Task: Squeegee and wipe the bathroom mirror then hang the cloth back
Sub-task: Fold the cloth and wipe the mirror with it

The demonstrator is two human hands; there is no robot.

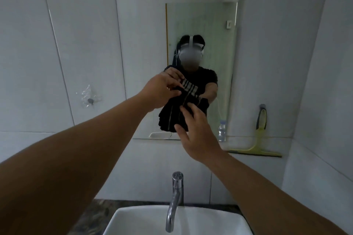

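Both arms reach forward to the mirror (200, 25), a flat frameless pane fixed to smooth pale wall panels. The left hand (160, 93) is closed, pinching the upper edge of the cloth (177, 112), a soft dark fabric with pale stripes, bunched and held in front of the glass. The right hand (196, 129) lies half open against the cloth's lower part, fingers spread over it. The squeegee (257, 139), yellow-green plastic with a dark blade, hangs on the wall right of the mirror. Below, a curved chrome tap (174, 200) stands over a white basin (133, 221). A clear bottle (222, 129) shows in the reflection.
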